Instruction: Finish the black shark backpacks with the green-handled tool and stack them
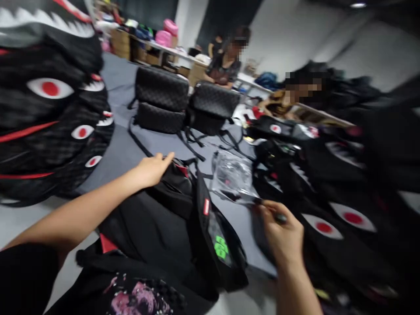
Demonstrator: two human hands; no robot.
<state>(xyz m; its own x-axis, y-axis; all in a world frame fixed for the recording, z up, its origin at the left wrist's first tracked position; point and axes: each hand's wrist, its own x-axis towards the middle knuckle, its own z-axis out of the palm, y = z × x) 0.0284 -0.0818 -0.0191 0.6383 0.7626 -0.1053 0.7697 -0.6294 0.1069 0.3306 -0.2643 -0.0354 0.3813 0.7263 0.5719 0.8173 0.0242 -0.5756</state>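
Observation:
A black backpack (170, 218) with a red tag and a green label lies open in front of me on the grey floor. My left hand (152, 168) rests on its top edge, fingers curled over the fabric. My right hand (282, 234) is closed in a pinch on a thin dark stick-like item, at the corner of a clear plastic bag (232, 177) lying just beyond the backpack. The picture is blurred by motion.
Black backpacks with shark-mouth and red-eye print are stacked at the left (49, 109) and heaped at the right (337, 205). Two black quilted bags (183, 105) stand further back. Two people sit behind, near a long table with boxes and pink bags (164, 37).

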